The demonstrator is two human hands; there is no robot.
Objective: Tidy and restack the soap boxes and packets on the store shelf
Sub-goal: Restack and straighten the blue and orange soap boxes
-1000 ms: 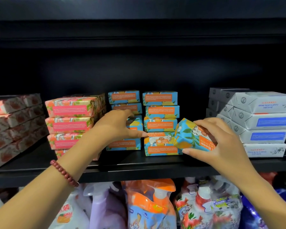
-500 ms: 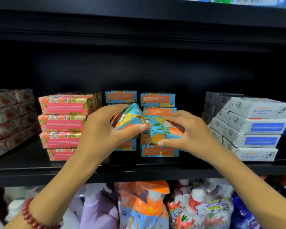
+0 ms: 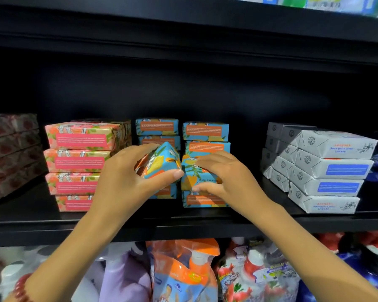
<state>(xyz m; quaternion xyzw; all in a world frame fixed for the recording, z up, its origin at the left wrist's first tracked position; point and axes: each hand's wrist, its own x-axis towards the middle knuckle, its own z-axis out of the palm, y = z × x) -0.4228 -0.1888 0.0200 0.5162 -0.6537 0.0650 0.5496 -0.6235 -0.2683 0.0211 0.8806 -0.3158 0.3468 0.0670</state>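
Hands grip two blue, lemon-printed soap boxes before the black shelf (image 3: 118, 227): left hand (image 3: 122, 184) holds one box (image 3: 162, 164) tilted, corner pointing up; right hand (image 3: 227, 177) clasps the other (image 3: 192, 173), long axis level, in its stack.

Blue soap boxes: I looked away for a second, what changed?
The left hand pulled a tilted blue box out of the left blue stack. The right hand carried its blue box leftward onto the right blue stack. Pink stack and white stack stayed put.
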